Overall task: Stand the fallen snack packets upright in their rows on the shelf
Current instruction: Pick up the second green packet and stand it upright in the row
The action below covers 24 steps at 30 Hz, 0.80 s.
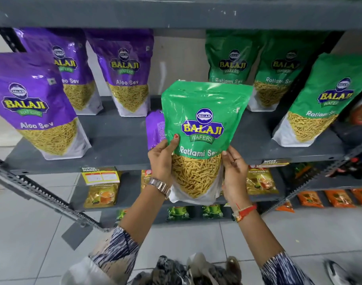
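- Two hands on one packet right now: I see the green Ratlami Sev packet [202,128] held upright in front of the grey shelf [118,138], its label facing me.
- My view puts the left hand [162,159] on the packet's left edge, thumb pressed on the front, fingers wrapped behind, a metal watch [160,187] on that wrist.
- Right hand [234,175] grips the right edge low down, a ring on one finger and a red thread band [245,211] at the wrist.
- Behind the held packet, a purple packet [155,128] lies flat on the shelf, mostly hidden.
- Left of the gap, three purple Aloo Sev packets [31,108] stand upright; the nearest sits at the front edge.
- Right of it, three green Ratlami Sev packets [318,103] stand too, the nearest leaning a little.
- Below, I make out a yellow price tag [100,175] on the shelf lip and small yellow pouches [100,195] on the lower shelf.
- Patterned sleeves [116,251] show at the bottom, over a pale tiled floor [31,212].
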Motion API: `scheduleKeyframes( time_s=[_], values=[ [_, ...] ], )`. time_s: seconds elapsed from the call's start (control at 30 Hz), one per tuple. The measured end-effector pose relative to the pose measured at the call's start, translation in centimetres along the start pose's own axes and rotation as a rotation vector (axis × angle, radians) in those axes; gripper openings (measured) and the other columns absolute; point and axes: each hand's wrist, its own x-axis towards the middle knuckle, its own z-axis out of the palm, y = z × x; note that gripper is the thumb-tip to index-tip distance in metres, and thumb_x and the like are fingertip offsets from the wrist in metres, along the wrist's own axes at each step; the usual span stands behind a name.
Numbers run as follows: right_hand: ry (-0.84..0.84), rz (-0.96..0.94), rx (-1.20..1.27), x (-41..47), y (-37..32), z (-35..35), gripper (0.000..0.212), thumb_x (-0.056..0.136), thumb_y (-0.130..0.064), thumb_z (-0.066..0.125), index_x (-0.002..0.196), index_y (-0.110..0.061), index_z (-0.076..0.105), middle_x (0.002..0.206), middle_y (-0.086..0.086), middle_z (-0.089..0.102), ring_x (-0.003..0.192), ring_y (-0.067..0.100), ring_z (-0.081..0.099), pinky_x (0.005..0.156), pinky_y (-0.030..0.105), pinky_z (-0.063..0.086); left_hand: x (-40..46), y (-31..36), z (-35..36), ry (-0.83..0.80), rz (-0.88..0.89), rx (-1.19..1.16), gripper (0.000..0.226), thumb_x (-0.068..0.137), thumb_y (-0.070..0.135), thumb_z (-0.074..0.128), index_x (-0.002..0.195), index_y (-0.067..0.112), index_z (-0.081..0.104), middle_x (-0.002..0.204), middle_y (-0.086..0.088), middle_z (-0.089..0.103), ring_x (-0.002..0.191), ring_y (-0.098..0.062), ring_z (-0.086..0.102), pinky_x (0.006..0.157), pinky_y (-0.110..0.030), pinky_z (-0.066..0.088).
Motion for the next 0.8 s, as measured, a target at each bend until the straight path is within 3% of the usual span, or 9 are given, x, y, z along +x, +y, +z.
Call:
scheduleKeyframes(
  time_s=[0.07, 0.2, 0.37, 0.53, 0.67, 0.8],
  values=[
    [-0.021, 0.014, 0.067, -0.4, -1.0, 0.2, 0.021, 0.094, -0.018, 0.051, 0.107, -0.017, 0.067, 0.104, -0.002, 0.073, 0.106, 0.021, 0.065, 0.091, 0.037, 0.05, -1.2, 1.0, 0.5, -0.004, 0.026, -0.027, 0.015, 0.07, 0.012, 0.072, 0.056, 0.016, 0.07, 0.063, 0.004, 0.07, 0.081, -0.025, 0.06, 0.093, -0.048, 0.048],
    [-0.101, -0.008, 0.163, -0.8, -3.3, -0.1, 0.03, 0.084, -0.036, 0.057, 0.105, -0.019, 0.068, 0.11, 0.004, 0.071, 0.11, 0.027, 0.063, 0.095, 0.04, 0.052, -2.7, 2.1, 1.8, -0.024, 0.041, -0.058, 0.009, 0.068, 0.016, 0.075, 0.061, 0.015, 0.068, 0.069, -0.001, 0.068, 0.081, -0.025, 0.06, 0.092, -0.048, 0.048],
    [-0.032, -0.002, 0.154, 0.1, -3.9, -1.5, 0.024, 0.096, -0.02, 0.045, 0.103, -0.016, 0.068, 0.099, 0.0, 0.074, 0.1, 0.023, 0.066, 0.089, 0.035, 0.056, -3.5, 1.4, 3.1, -0.076, -0.032, -0.064, 0.005, 0.068, 0.015, 0.074, 0.067, 0.014, 0.07, 0.073, -0.001, 0.073, 0.079, -0.023, 0.066, 0.088, -0.043, 0.052],
    [0.005, 0.019, 0.004, 2.1, -3.6, -3.5, 0.03, 0.099, -0.013, 0.039, 0.09, -0.022, 0.067, 0.079, -0.014, 0.075, 0.079, 0.003, 0.068, 0.072, 0.019, 0.056, -2.9, -0.9, 4.4, -0.14, -0.133, 0.006, 0.012, 0.057, 0.02, 0.078, 0.066, 0.016, 0.071, 0.067, 0.001, 0.074, 0.074, -0.023, 0.065, 0.086, -0.044, 0.051],
    [0.065, -0.085, -0.087, 5.9, -4.6, -5.2, 0.031, 0.097, -0.019, 0.045, 0.083, -0.028, 0.072, 0.081, -0.015, 0.073, 0.086, 0.014, 0.063, 0.088, 0.039, 0.049, -1.4, -1.9, 7.5, -0.191, -0.166, -0.049, 0.033, 0.046, 0.024, 0.08, 0.075, 0.012, 0.068, 0.087, -0.008, 0.071, 0.09, -0.028, 0.064, 0.094, -0.046, 0.05],
    [0.105, -0.174, -0.114, 11.0, -6.5, -7.0, 0.02, 0.094, -0.025, 0.048, 0.09, -0.023, 0.068, 0.088, -0.009, 0.071, 0.093, 0.021, 0.061, 0.091, 0.045, 0.046, 0.5, -2.2, 12.2, -0.279, -0.123, -0.074, 0.019, 0.073, 0.012, 0.068, 0.091, 0.007, 0.066, 0.081, 0.0, 0.075, 0.082, -0.017, 0.068, 0.081, -0.031, 0.057]
  ],
)
